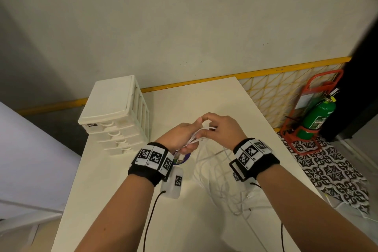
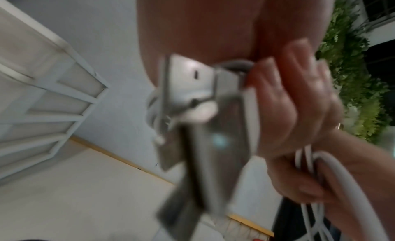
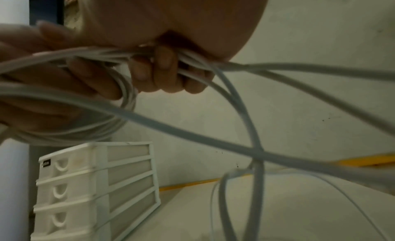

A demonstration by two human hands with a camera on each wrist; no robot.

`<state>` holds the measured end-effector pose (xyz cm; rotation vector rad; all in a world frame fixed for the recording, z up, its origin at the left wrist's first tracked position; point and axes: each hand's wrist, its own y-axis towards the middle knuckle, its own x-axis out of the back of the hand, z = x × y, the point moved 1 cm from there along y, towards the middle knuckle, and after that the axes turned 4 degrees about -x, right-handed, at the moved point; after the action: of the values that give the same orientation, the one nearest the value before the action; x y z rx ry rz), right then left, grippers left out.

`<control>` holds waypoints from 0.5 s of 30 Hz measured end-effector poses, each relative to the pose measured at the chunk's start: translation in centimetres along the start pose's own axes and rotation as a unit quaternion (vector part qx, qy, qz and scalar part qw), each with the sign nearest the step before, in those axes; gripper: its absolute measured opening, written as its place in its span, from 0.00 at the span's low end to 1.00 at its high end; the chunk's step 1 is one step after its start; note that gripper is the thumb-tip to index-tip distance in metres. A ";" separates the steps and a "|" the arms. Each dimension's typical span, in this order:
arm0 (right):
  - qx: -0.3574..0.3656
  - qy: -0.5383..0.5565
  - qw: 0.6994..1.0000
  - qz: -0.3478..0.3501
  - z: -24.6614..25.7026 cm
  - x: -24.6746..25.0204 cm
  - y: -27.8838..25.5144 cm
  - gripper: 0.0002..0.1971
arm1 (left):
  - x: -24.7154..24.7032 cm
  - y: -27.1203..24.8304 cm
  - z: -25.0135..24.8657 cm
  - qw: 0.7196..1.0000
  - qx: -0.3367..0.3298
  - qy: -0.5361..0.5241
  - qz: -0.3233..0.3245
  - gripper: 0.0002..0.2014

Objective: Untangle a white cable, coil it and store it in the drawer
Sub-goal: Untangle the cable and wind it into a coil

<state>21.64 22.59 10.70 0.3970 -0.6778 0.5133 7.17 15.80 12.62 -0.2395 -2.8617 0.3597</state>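
The white cable (image 1: 219, 178) lies in a loose tangle on the white table (image 1: 114, 200) below my hands, and strands rise from it into both hands. My left hand (image 1: 187, 139) grips a small bundle of coiled loops (image 3: 123, 94). A blurred metal USB plug (image 2: 190, 82) sticks out of this bundle close to the left wrist camera. My right hand (image 1: 207, 128) touches the left one, its fingers (image 3: 163, 70) curled round several strands (image 3: 235, 99). The white drawer unit (image 1: 116, 116) stands at the table's left rear with all its drawers shut.
A green fire extinguisher (image 1: 319, 116) in a red stand is on the floor to the right of the table. A yellow-edged lattice (image 1: 276, 96) runs along the wall behind. Black leads (image 1: 150, 217) hang from my wrist bands over the table's front.
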 end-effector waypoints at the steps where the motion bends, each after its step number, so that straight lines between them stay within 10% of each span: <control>1: -0.006 -0.010 1.000 0.005 -0.3 -0.1 -0.2 0.14 | 0.1 -0.1 0.1 1.000 0.010 0.013 0.002 0.28; 12: -0.043 -0.079 0.996 0.024 -7.1 -1.5 -2.0 0.12 | 4.3 -1.7 0.1 0.994 0.010 0.009 -0.112 0.18; 15: -0.048 -0.017 0.998 0.035 -5.6 -1.6 -2.0 0.31 | 3.3 -1.1 0.1 0.987 0.007 0.020 -0.157 0.20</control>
<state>24.47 23.32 5.23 0.2939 -0.7488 0.5388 3.81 15.39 13.60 0.2044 -2.7935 0.3067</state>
